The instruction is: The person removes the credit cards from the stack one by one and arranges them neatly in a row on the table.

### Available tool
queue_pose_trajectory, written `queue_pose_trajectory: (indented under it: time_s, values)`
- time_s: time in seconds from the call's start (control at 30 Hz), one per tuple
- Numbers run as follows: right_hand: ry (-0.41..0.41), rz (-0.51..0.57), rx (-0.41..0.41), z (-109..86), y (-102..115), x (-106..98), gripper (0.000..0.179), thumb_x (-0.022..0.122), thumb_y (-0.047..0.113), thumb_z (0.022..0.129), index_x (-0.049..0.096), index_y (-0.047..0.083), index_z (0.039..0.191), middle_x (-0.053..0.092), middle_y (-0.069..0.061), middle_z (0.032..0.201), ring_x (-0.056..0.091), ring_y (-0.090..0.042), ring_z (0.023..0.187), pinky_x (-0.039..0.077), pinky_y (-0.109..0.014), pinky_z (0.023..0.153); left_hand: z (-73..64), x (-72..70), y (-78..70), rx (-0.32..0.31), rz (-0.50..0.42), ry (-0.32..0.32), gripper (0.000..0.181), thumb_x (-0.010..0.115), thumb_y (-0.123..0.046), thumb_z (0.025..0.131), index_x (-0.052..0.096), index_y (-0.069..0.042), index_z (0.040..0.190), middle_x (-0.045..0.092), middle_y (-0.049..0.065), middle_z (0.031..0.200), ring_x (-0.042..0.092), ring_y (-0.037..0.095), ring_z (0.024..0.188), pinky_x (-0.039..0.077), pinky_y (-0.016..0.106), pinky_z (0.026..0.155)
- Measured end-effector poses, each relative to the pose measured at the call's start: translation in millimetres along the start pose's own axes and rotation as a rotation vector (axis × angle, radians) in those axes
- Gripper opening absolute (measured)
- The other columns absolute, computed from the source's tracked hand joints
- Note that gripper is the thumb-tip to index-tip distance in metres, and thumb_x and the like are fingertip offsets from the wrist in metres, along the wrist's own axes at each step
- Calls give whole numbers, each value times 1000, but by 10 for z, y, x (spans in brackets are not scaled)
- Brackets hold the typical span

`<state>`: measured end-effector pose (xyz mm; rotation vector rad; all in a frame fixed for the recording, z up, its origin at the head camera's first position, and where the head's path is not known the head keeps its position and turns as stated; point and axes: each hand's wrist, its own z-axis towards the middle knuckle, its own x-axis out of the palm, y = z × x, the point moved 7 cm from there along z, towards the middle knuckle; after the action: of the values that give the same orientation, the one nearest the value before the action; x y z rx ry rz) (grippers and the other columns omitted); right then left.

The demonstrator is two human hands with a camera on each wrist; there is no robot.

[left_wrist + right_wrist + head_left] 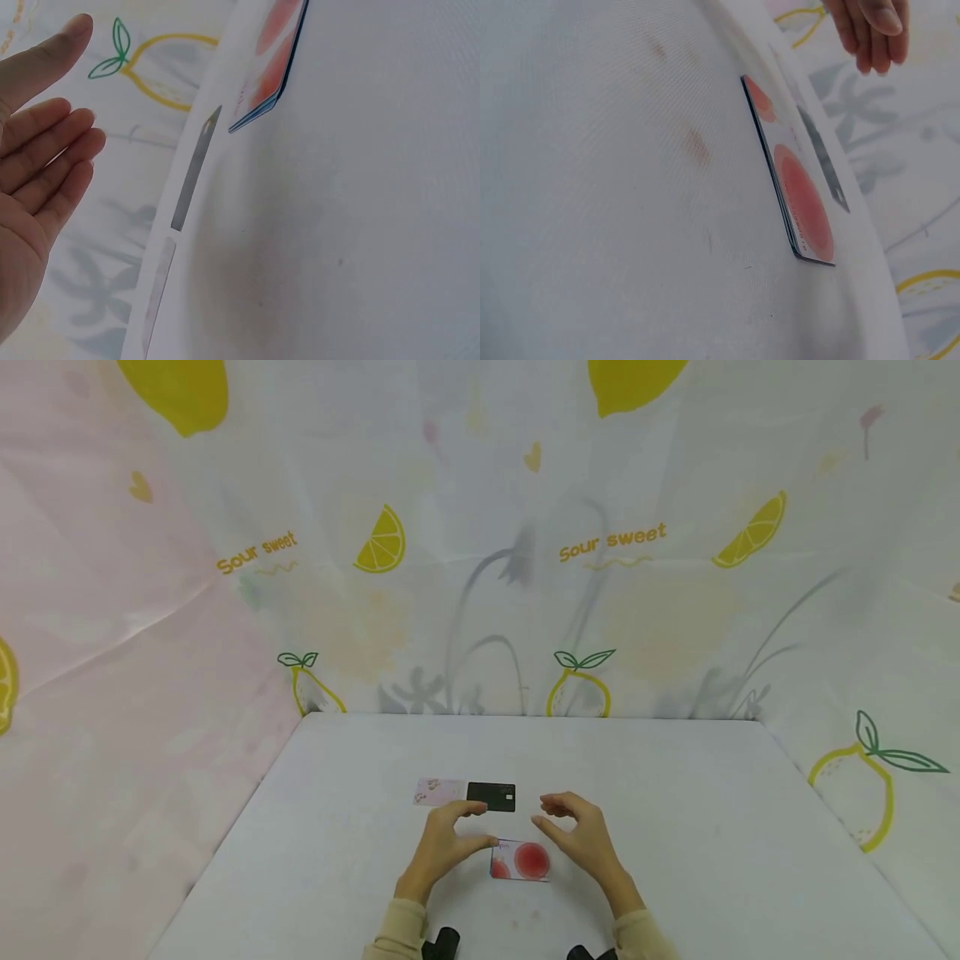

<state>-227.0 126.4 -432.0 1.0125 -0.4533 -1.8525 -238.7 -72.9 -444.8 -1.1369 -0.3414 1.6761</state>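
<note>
My left hand (444,845) hovers above the table with thumb and fingers spread apart in a loose curve, and nothing is between them. Its fingertips overlap the black card (492,797) in the head view, and its thumb tip overlaps the upper corner of a small stack of cards. A white card with red circles (532,861) tops that stack; dark layered edges show beneath it in both wrist views. Palm and relaxed fingers of the left hand (45,157) appear in the left wrist view. My right hand (582,833), empty and loosely curved, is above and right of the stack.
A pale pink patterned card (439,792) lies to the left of the black card, end to end, on the white table (675,827). A lemon-print cloth (480,610) hangs behind the table and along its sides.
</note>
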Motion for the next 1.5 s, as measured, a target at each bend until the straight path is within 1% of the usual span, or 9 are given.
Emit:
queue_pose_trajectory:
  time_s: [0.23, 0.43, 0.53, 0.73, 0.9, 1.03, 1.2, 1.3, 1.5]
  values:
    - [-11, -4, 54, -85, -18, -27, 25, 77, 0, 71, 68, 0, 94, 69, -9, 87, 64, -19, 77, 54, -28, 71, -64, 21, -6, 17, 10, -26, 42, 86, -12, 62, 68, 1, 98, 70, 8, 94, 63, 22, 86, 51, 34, 78]
    - [-7, 14, 93, -182, -30, -29, 24, 78, 0, 71, 68, -1, 92, 69, -7, 86, 64, -18, 76, 54, -28, 71, -129, 60, 27, -1, 1, -21, 41, 86, -13, 63, 69, 1, 97, 71, 6, 93, 63, 20, 85, 51, 33, 78]
    - [5, 19, 108, -223, -31, -17, 24, 78, 0, 70, 67, -3, 91, 69, -7, 85, 64, -18, 76, 54, -28, 70, -152, 88, 53, -24, -9, -2, 41, 86, -13, 63, 68, 2, 98, 71, 7, 94, 63, 21, 85, 51, 34, 79]
    - [23, 14, 126, -289, -53, 20, 25, 78, -1, 69, 67, -2, 92, 68, -5, 84, 63, -17, 76, 54, -28, 71, -199, 158, 128, -95, -25, 60, 44, 85, -16, 66, 67, 3, 101, 70, 10, 98, 63, 24, 90, 51, 36, 82]
    - [29, 32, 138, -336, -93, 53, 25, 78, -2, 69, 67, -3, 91, 68, -5, 84, 63, -17, 75, 53, -29, 71, -217, 175, 143, -102, -15, 73, 44, 85, -17, 67, 66, 3, 102, 69, 12, 98, 63, 26, 90, 51, 36, 82]
    - [45, 34, 157, -361, -125, 83, 25, 79, 3, 71, 67, -3, 92, 68, -6, 85, 63, -18, 77, 53, -29, 71, -229, 184, 164, -123, -23, 94, 45, 84, -17, 67, 66, 3, 103, 69, 13, 100, 63, 27, 90, 51, 37, 82]
    - [94, 4, 183, -397, -170, 125, 28, 79, 8, 72, 67, -3, 95, 67, -7, 89, 63, -21, 80, 53, -29, 72, -251, 224, 241, -175, -6, 149, 50, 85, -23, 67, 65, 2, 105, 68, 12, 101, 61, 28, 91, 51, 36, 82]
    - [125, -26, 187, -415, -201, 151, 30, 80, 10, 71, 67, -2, 95, 67, -6, 89, 63, -21, 80, 53, -29, 73, -257, 241, 275, -180, 12, 172, 52, 86, -23, 65, 65, 3, 106, 67, 12, 103, 61, 28, 93, 50, 35, 83]
    - [151, -52, 158, -438, -240, 193, 32, 82, 11, 70, 67, -3, 94, 66, -5, 88, 60, -19, 77, 52, -27, 70, -270, 249, 284, -139, 36, 181, 51, 87, -18, 63, 65, 4, 103, 67, 12, 101, 59, 27, 92, 49, 32, 83]
